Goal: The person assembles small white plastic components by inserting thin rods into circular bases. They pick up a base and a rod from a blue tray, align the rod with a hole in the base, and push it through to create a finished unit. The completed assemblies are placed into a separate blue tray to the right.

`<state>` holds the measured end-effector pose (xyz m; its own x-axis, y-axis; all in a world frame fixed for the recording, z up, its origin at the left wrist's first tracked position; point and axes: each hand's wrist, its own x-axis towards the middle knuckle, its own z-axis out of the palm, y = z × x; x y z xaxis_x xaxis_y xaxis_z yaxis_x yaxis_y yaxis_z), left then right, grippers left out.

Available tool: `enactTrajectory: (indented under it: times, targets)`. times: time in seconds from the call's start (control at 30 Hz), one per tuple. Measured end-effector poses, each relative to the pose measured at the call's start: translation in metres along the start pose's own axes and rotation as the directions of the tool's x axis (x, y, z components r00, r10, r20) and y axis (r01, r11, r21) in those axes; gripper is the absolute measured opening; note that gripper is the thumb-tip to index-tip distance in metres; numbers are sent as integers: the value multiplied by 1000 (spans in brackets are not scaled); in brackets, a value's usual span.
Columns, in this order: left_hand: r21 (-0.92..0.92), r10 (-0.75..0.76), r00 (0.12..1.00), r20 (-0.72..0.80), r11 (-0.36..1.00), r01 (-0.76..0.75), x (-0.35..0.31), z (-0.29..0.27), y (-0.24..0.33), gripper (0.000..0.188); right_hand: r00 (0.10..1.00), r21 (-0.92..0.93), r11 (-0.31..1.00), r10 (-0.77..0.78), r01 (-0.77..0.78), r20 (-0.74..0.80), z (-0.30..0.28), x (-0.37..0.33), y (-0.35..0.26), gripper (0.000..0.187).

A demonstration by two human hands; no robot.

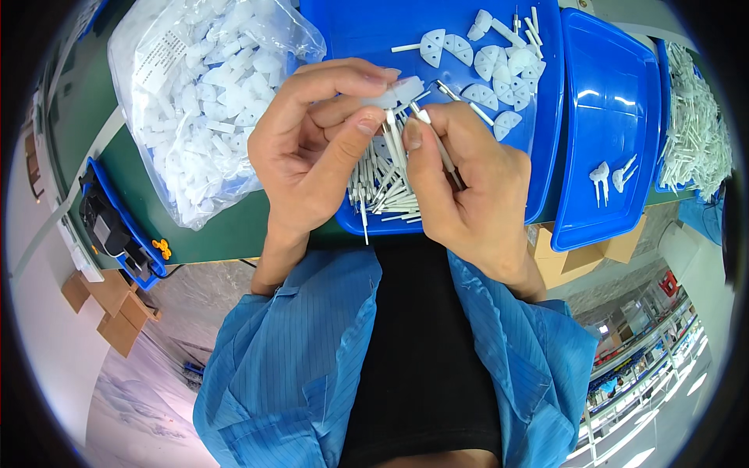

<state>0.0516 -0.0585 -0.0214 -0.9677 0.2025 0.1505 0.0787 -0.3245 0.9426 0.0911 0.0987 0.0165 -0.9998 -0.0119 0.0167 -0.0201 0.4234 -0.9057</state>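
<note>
Over a blue tray [355,31], my left hand [300,156] pinches a translucent white fan-shaped plastic piece [398,93] between thumb and fingers. A white rod [393,139] hangs down from that piece. My right hand [484,183] grips another white rod [423,116] with a metal pin at its upper end. The pin's tip is close to the plastic piece; whether it has entered it I cannot tell. Beneath both hands lies a pile of white rods with metal pins [382,191]. Loose white fan-shaped pieces [491,62] are scattered toward the tray's far right.
To the left, a clear bag [168,58] bulges with white plastic pieces. On the right, a second blue tray [605,86] holds two pieces with rods fitted [599,179]. Beyond it lies a heap of white rods [694,125]. A small blue bin [148,282] with black devices sits on the green table [204,243].
</note>
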Motion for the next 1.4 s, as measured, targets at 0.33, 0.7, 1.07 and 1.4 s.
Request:
enactTrajectory:
  times: [0.33, 0.7, 1.07, 1.4]
  targets:
    - [74, 91, 989, 117, 992, -100, 4, -14, 4, 25, 988, 164, 985, -72, 48, 139, -4, 3, 12, 10]
    - [242, 193, 975, 109, 946, -215, 5, -16, 4, 23, 950, -212, 933, -309, 292, -51, 14, -4, 15, 16]
    - [386, 151, 963, 224, 893, -230, 1, -9, 17, 44, 860, -70, 860, -509, 506, -39, 3, 11, 45, 27]
    - [460, 436, 753, 494, 603, -651, 11, -9, 3, 25, 998, 185, 981, -59, 61, -21, 3, -7, 21, 20]
